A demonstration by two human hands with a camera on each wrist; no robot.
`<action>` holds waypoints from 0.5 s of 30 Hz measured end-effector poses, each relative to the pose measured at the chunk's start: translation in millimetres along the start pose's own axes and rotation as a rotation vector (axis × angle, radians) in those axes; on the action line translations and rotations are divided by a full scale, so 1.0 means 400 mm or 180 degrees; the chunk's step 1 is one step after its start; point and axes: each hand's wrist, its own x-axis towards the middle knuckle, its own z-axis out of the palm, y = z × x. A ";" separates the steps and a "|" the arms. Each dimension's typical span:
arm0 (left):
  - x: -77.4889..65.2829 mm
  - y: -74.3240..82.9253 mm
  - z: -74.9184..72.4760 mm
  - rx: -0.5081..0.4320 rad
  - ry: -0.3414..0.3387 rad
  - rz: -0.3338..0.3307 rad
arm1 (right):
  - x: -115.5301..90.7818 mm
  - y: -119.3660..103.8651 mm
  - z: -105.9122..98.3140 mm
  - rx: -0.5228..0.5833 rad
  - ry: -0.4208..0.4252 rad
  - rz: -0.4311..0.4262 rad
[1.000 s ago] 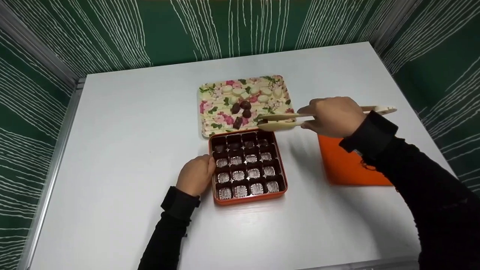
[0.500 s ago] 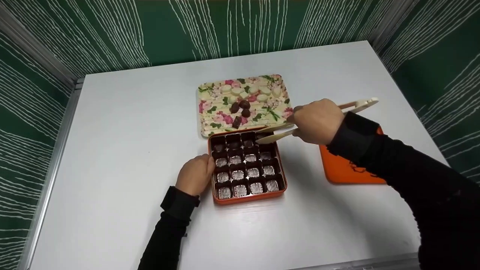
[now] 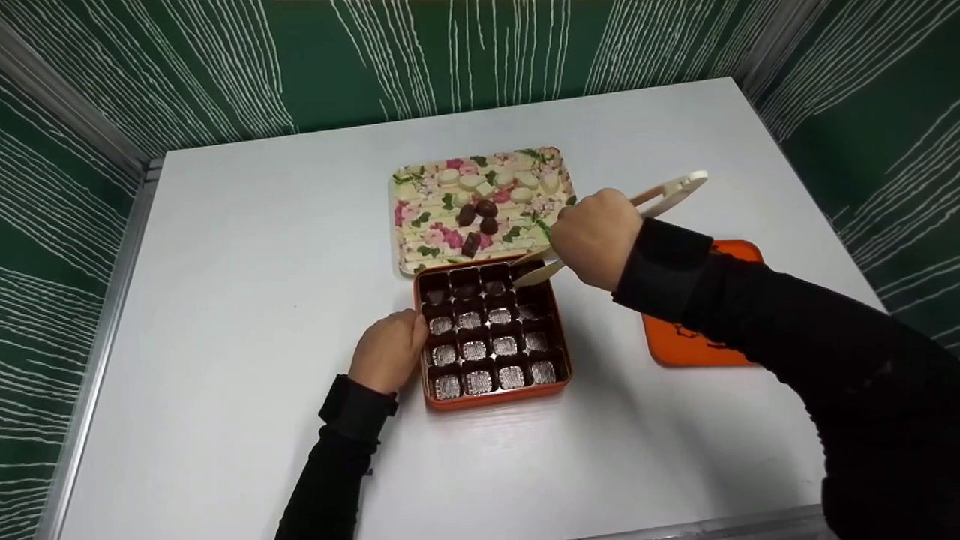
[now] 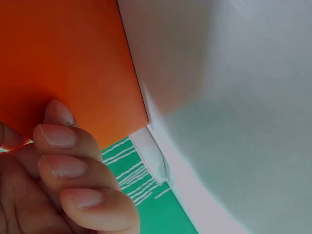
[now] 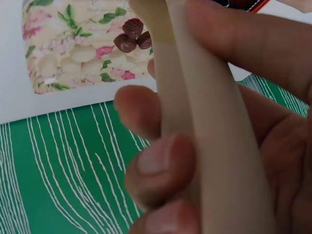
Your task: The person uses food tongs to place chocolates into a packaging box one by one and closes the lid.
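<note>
A tin box with orange sides and a dark divided insert stands mid-table. My left hand holds its left side; in the left wrist view the curled fingers touch the orange wall. My right hand grips pale tongs part-way along their arms. Their tips reach into the back right compartment; whether a chocolate is between them I cannot tell. Dark pieces show in the other back-row compartments. Behind the box, a floral tray bears several white chocolates and several dark chocolates.
An orange lid lies at the right, partly under my right forearm. The white table is backed by a green wall with white streaks. The tray's front edge meets the box's back edge.
The tongs have moved left and down from above the tray's front right into the box's back right compartment, tilting more steeply. My left hand stays on the box.
</note>
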 end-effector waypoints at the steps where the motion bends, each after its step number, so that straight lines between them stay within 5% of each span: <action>1: -0.001 0.000 0.000 0.0001 0.0005 0.0008 | 0.003 -0.006 -0.004 -0.0075 -0.0016 -0.0015; 15: -0.003 0.004 -0.006 0.0037 -0.0012 -0.0007 | 0.037 -0.030 -0.017 -0.0510 -0.0024 -0.0223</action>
